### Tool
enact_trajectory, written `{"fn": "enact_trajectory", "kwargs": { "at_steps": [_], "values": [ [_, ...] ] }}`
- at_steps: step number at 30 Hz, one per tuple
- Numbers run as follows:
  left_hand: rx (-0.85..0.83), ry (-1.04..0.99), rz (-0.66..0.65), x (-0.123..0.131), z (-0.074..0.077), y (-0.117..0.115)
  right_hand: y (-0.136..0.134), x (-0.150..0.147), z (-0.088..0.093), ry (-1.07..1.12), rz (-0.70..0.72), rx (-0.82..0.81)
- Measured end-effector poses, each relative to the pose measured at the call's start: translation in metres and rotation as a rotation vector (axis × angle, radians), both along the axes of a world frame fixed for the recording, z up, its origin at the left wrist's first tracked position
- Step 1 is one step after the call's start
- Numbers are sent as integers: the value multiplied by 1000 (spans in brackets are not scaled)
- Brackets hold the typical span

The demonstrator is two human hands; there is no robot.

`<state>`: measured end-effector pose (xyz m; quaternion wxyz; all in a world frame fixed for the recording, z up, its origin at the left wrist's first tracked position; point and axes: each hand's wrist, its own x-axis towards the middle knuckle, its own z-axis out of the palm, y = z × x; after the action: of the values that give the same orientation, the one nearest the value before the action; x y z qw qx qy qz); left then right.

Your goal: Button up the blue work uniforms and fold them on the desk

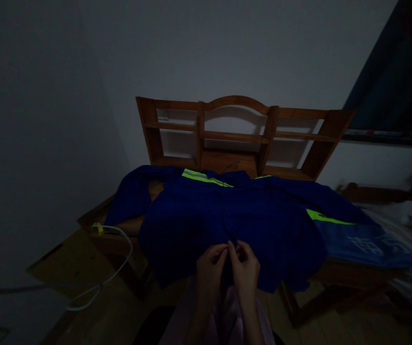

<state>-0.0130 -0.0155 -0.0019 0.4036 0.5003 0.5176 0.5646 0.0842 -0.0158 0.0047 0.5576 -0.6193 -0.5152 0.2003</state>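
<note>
Rightward, white characters (pixel 367 246), blue jacket (pixel 195 218) pinched

We have a dark blue long-sleeved jacket (pixel 191 215) spread wide across a wooden desk (pixel 129 226), its collar (pixel 240 178) at the far side and its lower hem hanging over the near edge. A lime-yellow band (pixel 206 178) with a grey stripe crosses the upper left of the body, and a shorter bit of lime shows to the right of the collar. The left-side sleeve (pixel 129 199) bends down over the desk's end; the other stretches out to the right. The body lies loosely rumpled, and we pinch it low at the front middle, where dimness hides the detail.
</note>
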Motion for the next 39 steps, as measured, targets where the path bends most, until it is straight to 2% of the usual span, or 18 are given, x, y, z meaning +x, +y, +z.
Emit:
{"fn": "enact_trajectory", "kwargs": {
  "at_steps": [6, 11, 18, 23, 26, 30, 39],
  "values": [
    [-9, -52, 4, -2, -4, -6, -7, 10, -3, 312, 58, -22],
    [3, -54, -3, -2, -2, -8, -14, 13, 4, 369, 98, 16],
    [3, -119, -23, 0, -1, -10, -17, 12, 5, 271, 138, 108],
    [15, -110, 1, 1, 4, -12, -19, 17, 3, -3, 236, 168],
    [14, -98, 21, 1, 4, -13, -24, 18, 9, -111, 265, 197],
    [55, -97, -14, 1, 3, -14, -30, 15, 19, -125, 330, 217],
    [78, -73, -51, -3, 0, -12, -23, 12, 14, -136, 237, 217]
  ]
}}
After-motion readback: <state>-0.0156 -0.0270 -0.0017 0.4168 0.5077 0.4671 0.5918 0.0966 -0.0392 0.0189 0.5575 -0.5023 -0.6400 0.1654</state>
